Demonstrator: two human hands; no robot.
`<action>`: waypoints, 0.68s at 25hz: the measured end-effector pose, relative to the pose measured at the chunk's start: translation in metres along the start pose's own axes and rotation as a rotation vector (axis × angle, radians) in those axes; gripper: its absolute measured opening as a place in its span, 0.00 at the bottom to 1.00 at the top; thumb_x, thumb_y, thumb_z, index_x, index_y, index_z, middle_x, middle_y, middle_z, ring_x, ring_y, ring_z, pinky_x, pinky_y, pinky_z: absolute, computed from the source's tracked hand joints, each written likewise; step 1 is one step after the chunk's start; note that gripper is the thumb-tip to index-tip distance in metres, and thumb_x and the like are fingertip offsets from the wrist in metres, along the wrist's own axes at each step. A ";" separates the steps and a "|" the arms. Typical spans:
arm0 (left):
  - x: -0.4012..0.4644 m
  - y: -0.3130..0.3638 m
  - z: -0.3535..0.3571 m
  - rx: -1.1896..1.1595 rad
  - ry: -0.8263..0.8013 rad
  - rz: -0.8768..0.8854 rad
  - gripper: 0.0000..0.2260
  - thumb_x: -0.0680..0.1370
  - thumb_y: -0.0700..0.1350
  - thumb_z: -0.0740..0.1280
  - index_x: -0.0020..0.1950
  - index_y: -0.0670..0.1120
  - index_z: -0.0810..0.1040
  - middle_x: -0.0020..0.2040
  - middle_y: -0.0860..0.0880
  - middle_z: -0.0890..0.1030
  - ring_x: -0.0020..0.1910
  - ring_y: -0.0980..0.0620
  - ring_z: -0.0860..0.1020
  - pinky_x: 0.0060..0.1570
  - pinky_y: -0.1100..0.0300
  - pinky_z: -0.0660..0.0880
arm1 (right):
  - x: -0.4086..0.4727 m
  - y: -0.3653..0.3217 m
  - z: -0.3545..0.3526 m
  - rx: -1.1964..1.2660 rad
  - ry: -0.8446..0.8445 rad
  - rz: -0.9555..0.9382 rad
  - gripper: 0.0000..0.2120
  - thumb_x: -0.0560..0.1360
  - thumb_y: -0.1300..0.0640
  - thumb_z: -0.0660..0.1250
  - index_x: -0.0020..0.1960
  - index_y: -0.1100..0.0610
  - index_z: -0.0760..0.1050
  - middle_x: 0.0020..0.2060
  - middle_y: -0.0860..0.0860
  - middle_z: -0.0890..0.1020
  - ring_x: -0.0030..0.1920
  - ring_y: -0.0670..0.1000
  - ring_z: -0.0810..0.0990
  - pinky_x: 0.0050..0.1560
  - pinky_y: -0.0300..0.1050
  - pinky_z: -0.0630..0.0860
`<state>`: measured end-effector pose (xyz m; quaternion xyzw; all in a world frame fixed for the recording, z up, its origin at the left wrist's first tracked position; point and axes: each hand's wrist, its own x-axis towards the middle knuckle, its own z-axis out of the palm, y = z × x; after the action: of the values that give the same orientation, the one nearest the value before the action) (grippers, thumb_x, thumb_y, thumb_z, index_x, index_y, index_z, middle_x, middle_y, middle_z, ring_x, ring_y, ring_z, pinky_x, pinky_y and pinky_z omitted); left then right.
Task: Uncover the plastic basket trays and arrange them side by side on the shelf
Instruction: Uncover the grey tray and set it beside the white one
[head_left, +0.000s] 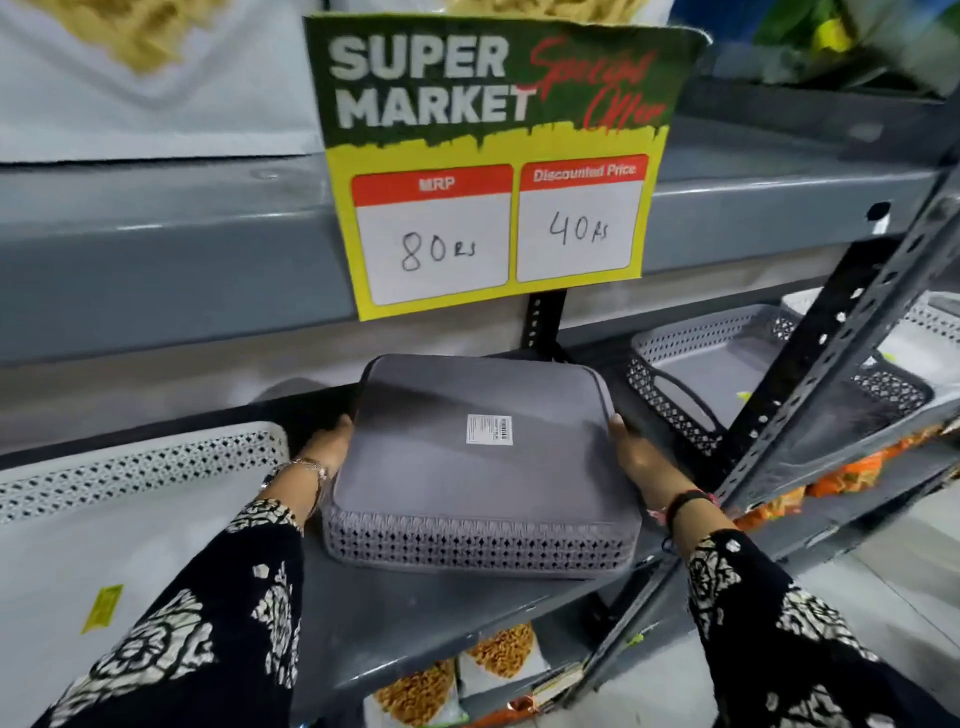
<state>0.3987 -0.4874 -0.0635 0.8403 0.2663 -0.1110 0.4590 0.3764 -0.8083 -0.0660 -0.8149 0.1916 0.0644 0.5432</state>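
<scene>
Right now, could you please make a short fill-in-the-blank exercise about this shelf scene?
1. Both hands hold the grey basket tray by its ____.
2. The barcode sticker is on the tray's ____.
3. The sign gives a discounted price of ____ Rs.

Missing words: sides; bottom; 40

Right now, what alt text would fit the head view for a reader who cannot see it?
Both hands, left and right, grip the sides of an upside-down grey basket tray on a grey metal shelf. A white tray sits left, an upright grey tray right, under a supermarket price sign.
</scene>
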 end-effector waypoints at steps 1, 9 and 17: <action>0.000 0.000 0.001 -0.028 -0.002 -0.021 0.27 0.82 0.52 0.48 0.71 0.34 0.64 0.73 0.35 0.65 0.71 0.39 0.66 0.71 0.50 0.64 | 0.005 0.003 0.002 0.041 0.010 -0.013 0.24 0.79 0.48 0.51 0.67 0.63 0.66 0.68 0.60 0.69 0.67 0.59 0.67 0.70 0.54 0.61; -0.025 0.028 -0.022 -1.168 0.054 0.167 0.29 0.78 0.63 0.47 0.63 0.44 0.70 0.66 0.45 0.74 0.64 0.46 0.73 0.59 0.54 0.71 | 0.008 -0.030 -0.019 0.546 -0.053 -0.246 0.25 0.74 0.36 0.49 0.62 0.49 0.69 0.55 0.45 0.80 0.56 0.44 0.76 0.61 0.41 0.71; -0.048 0.014 -0.026 -0.122 0.020 0.007 0.10 0.80 0.35 0.55 0.48 0.37 0.76 0.41 0.42 0.77 0.40 0.49 0.75 0.42 0.57 0.71 | 0.001 -0.020 -0.043 0.647 -0.234 0.042 0.20 0.71 0.51 0.60 0.60 0.58 0.73 0.41 0.55 0.85 0.40 0.55 0.83 0.45 0.47 0.77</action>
<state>0.3644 -0.4886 -0.0184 0.8128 0.2740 -0.0844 0.5071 0.3807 -0.8410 -0.0315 -0.5836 0.1553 0.1044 0.7902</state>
